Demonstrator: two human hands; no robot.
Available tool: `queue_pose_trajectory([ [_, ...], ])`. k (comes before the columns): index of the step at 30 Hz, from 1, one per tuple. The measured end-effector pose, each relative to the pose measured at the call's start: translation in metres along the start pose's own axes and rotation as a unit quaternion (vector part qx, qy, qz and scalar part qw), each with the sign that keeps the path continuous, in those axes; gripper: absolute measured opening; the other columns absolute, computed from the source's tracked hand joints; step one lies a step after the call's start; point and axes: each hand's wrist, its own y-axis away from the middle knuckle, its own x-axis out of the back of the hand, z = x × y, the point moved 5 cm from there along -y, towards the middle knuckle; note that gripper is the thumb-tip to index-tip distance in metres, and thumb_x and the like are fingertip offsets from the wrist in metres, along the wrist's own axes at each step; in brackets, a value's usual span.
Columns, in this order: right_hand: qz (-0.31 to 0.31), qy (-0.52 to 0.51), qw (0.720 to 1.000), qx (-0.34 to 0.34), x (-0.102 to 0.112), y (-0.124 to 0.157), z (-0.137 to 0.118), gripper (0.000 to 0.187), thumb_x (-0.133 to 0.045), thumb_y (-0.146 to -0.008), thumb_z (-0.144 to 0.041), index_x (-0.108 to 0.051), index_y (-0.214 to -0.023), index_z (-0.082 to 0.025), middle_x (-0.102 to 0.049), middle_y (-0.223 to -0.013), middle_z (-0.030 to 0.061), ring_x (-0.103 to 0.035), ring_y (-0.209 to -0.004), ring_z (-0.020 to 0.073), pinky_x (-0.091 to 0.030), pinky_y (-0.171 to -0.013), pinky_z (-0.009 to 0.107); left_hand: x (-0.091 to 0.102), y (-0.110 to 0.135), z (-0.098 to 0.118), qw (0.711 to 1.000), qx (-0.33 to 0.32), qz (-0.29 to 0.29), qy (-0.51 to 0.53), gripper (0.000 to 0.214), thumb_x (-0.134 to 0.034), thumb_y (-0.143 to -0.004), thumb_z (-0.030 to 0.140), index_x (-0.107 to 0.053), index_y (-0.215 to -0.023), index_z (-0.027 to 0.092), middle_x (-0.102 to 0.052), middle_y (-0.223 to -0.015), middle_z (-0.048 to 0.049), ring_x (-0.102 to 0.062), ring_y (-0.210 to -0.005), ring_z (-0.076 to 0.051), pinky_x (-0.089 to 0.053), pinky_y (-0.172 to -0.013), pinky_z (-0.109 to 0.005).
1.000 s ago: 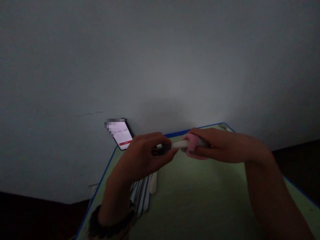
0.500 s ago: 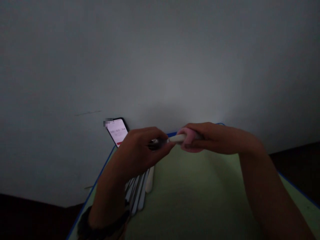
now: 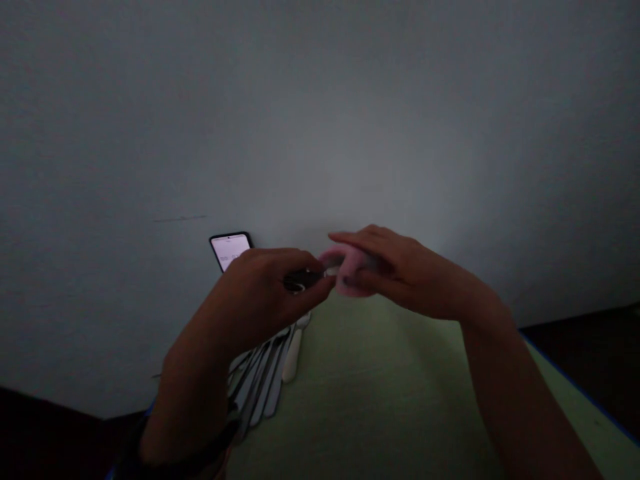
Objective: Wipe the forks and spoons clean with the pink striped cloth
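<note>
My left hand (image 3: 270, 283) pinches a piece of cutlery between thumb and fingers. Its metal end lies mostly hidden in that hand, so whether it is a spoon or a fork I cannot tell. A short bit of its pale handle (image 3: 332, 271) shows between the two hands. My right hand (image 3: 407, 270) holds a pink cloth (image 3: 353, 270) folded around the handle, thumb below and fingers above. Both hands are raised over the table, close together. Under my left forearm, several pieces of cutlery (image 3: 265, 380) lie side by side, including one with a cream handle (image 3: 293, 357).
A phone (image 3: 230, 248) with a lit screen leans against the grey wall (image 3: 320, 133) behind my left hand. The table has a green cover (image 3: 360, 393) with blue edging. The room is dim.
My right hand and the pink cloth have moved left along the handle, toward my left hand, covering more of it. The view has shifted slightly.
</note>
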Motion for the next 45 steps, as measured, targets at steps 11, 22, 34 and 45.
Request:
queue_pose_trajectory([
  [11, -0.05, -0.087, 0.994, -0.036, 0.007, -0.003, -0.006, 0.032, -0.045, -0.086, -0.036, -0.06, -0.109, -0.02, -0.065, -0.101, 0.0042, -0.059, -0.088, 0.0156, -0.044, -0.075, 0.026, 0.013, 0.012, 0.002, 0.997, -0.038, 0.019, 0.065, 0.017, -0.057, -0.078, 0.033, -0.066, -0.081, 0.019, -0.061, -0.059, 0.0035, -0.05, -0.047, -0.006, -0.038, -0.048, -0.017],
  [22, -0.112, -0.05, 0.992, -0.04, -0.015, -0.002, 0.026, 0.034, -0.039, -0.088, -0.039, -0.061, -0.1, -0.016, -0.064, -0.089, 0.0056, -0.054, -0.074, 0.0125, -0.039, -0.065, 0.023, -0.023, -0.003, -0.007, 0.997, -0.005, -0.017, 0.069, 0.02, -0.054, -0.08, 0.032, -0.065, -0.083, 0.015, -0.065, -0.068, -0.0001, -0.055, -0.056, -0.008, -0.04, -0.053, -0.017],
  [34, -0.19, -0.072, 0.977, -0.057, -0.013, 0.006, 0.031, 0.027, -0.051, -0.077, -0.034, -0.061, -0.092, -0.013, -0.062, -0.083, 0.0032, -0.051, -0.068, 0.0108, -0.036, -0.058, 0.021, -0.031, 0.002, 0.016, 0.993, -0.031, -0.08, 0.085, 0.02, -0.052, -0.082, 0.032, -0.064, -0.09, 0.018, -0.066, -0.074, -0.0002, -0.059, -0.061, -0.01, -0.042, -0.056, -0.018],
  [45, -0.167, -0.075, 0.98, -0.083, -0.01, 0.007, 0.024, 0.033, -0.056, -0.073, -0.039, -0.064, -0.093, -0.013, -0.063, -0.076, 0.0015, -0.049, -0.06, 0.0081, -0.034, -0.053, 0.019, -0.019, 0.016, 0.007, 0.99, 0.012, -0.142, 0.001, 0.032, -0.047, -0.083, 0.044, -0.061, -0.097, 0.019, -0.064, -0.063, -0.0012, -0.057, -0.052, -0.013, -0.037, -0.046, -0.02],
])
